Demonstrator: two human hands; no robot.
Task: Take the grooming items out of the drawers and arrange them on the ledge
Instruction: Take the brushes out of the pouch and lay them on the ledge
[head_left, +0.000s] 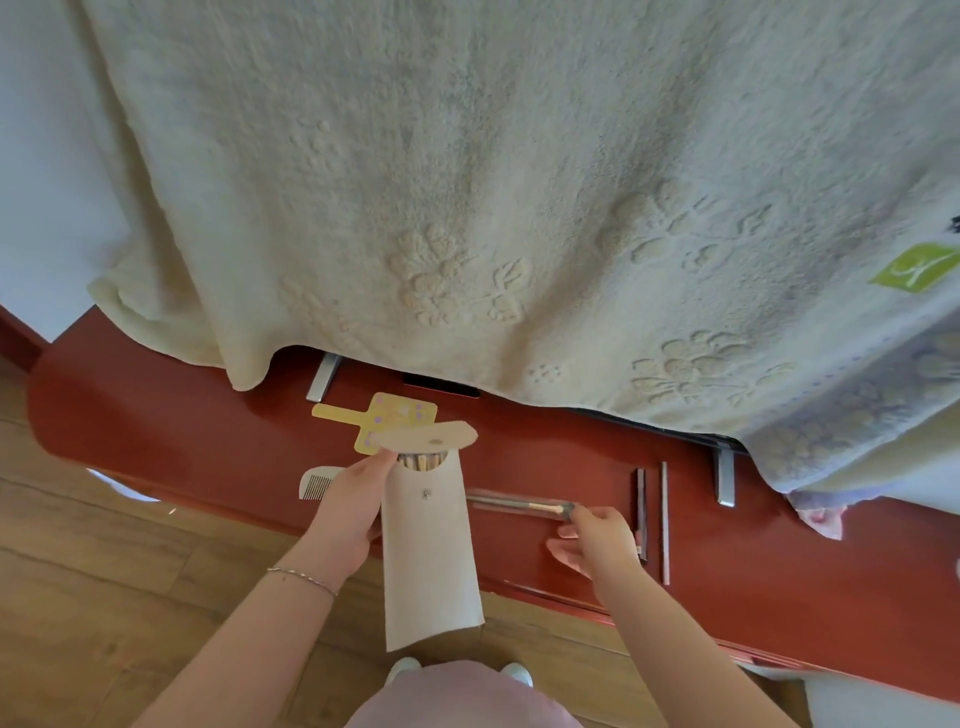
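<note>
- L hand (349, 512) grips beige pouch (428, 551), flap open, sticks inside.
- R hand (597, 540) pinches wrapped brush (519, 505) over red ledge (182, 431).
- Comb (317, 482) just beside L hand.

Ledge (182, 431): glossy red. Blanket (467, 182): fuzzy embossed cloth. Pouch (428, 551): matt beige. Floor (104, 571): wood.
</note>
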